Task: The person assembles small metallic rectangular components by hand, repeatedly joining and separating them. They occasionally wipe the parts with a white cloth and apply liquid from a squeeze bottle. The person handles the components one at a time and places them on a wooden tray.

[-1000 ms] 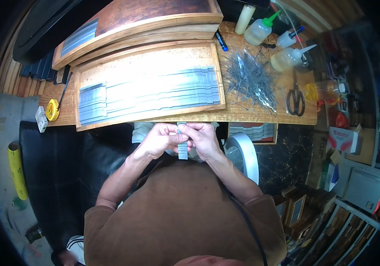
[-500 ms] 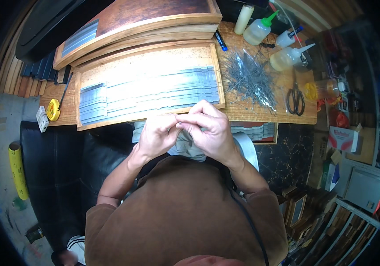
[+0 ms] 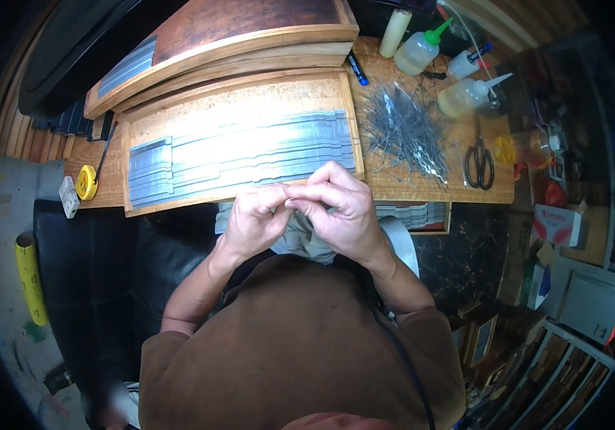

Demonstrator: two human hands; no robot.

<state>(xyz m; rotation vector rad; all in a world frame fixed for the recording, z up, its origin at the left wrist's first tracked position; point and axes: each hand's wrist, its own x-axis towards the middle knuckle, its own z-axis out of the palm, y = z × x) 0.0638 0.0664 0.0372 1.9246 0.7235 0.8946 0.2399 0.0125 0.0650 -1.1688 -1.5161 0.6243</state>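
Brown wooden counter (image 3: 400, 190), carrying one shallow, rectangular, light-wood tray (image 3: 353, 125). Inside the tray, rows of thin, flat, grey strips (image 3: 300, 147), just beyond the hands. Right of it, one loose heap of dark grey slivers (image 3: 408, 136). Left hand (image 3: 256, 218) and right hand (image 3: 343, 215), touching before the tray's near edge; fingers (image 3: 318, 192) bent, tips brought together, whether pinching any piece cannot be told. Black-handled scissors (image 3: 479, 149), counter's right end. Round yellow tape measure (image 3: 86, 183), left end.

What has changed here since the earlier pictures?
The left hand and right hand moved forward, the right's knuckles now overlapping the tray in view. The grey strip between them is now hidden; whether it was released is unclear. Tray and scissors stayed put.
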